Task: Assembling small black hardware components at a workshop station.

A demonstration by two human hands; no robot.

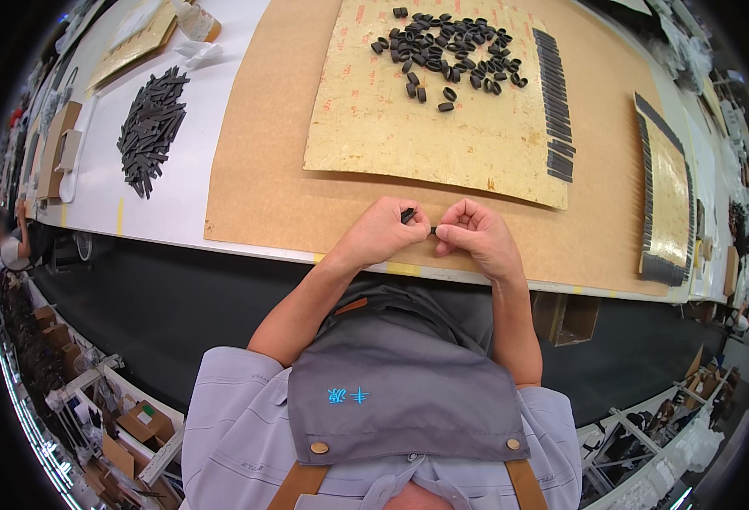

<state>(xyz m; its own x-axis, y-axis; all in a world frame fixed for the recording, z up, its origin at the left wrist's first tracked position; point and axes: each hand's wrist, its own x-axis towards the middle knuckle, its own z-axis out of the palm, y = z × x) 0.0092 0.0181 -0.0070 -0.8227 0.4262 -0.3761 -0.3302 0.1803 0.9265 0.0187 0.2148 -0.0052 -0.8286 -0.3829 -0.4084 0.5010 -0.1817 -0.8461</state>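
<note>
"Shelves [145,459] and cartons crowd this workshop around a long white table [200,127], and a brown sheet [260,144] covers its middle. What's happening at the near edge?"

"Just 1 person, bare-handed. Their left hand [379,234] is curled nearly closed, with a dark piece [408,216] showing between the fingers. Their right hand [476,238] is drawn into a pinch, thumb against fingers, at a small dark bit [433,230] between the 2 hands."

"Is that bit a separate piece?"

"Can't tell; the fingers cover most of it. It's just above the brown sheet, near the table edge."

"How far along is the work?"

"Partway, I'd judge. Dozens of black rings [432,64] lie scattered on the yellowish board [425,153] beyond the hands, and I take those for finished pieces. Down that board's right side runs a row of flat dark strips [553,93], laid side by side."

"And what's left?"

"Plenty, if the strips are the stock. There's a big loose heap of dark strips [153,123] on the white tabletop to the left, and a 2nd board [668,200] at the right has more dark pieces along its edges. Whether those need handling too, I can't say."
</note>
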